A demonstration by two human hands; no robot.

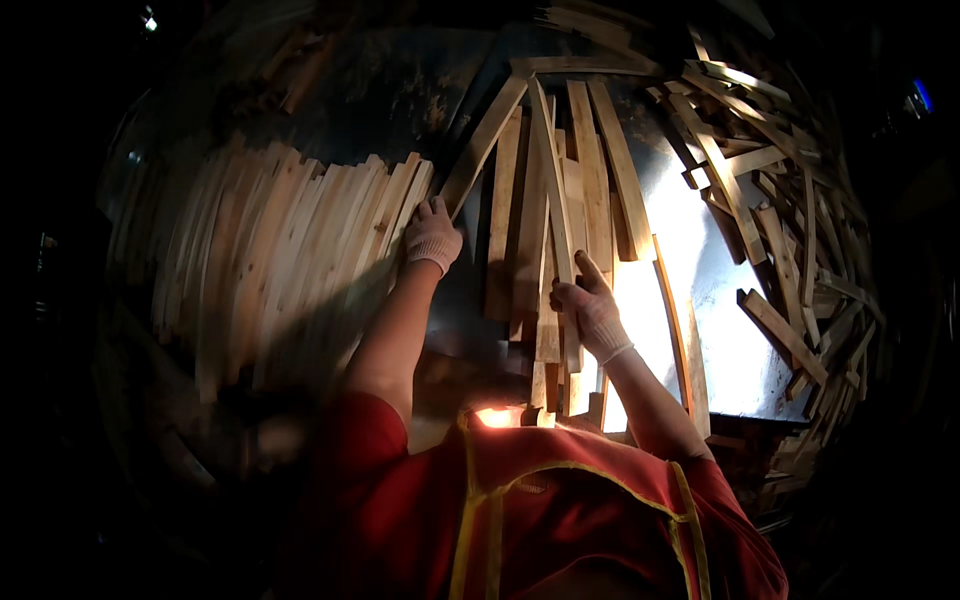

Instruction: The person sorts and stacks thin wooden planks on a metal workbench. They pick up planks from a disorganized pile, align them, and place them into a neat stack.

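My left hand [433,238], in a pale knit glove, is closed at the lower end of a slanting wooden strip [487,143]. That hand is right beside the edge of a row of pale strips [290,215] lying side by side. My right hand [592,312], gloved too, grips a long narrow wooden strip [549,165] near its lower part, the fingers wrapped round it. The far ends of both held strips come close together at the top. Several loose strips [597,200] lie beneath and between my hands, pointing away from me.
A jumbled heap of wooden strips [785,215] covers the right side. The dark metal tabletop [400,95] shows at the back, and its shiny part [725,310] glares on the right. A crosswise strip [590,66] lies at the far side. A bright light glows near my chest.
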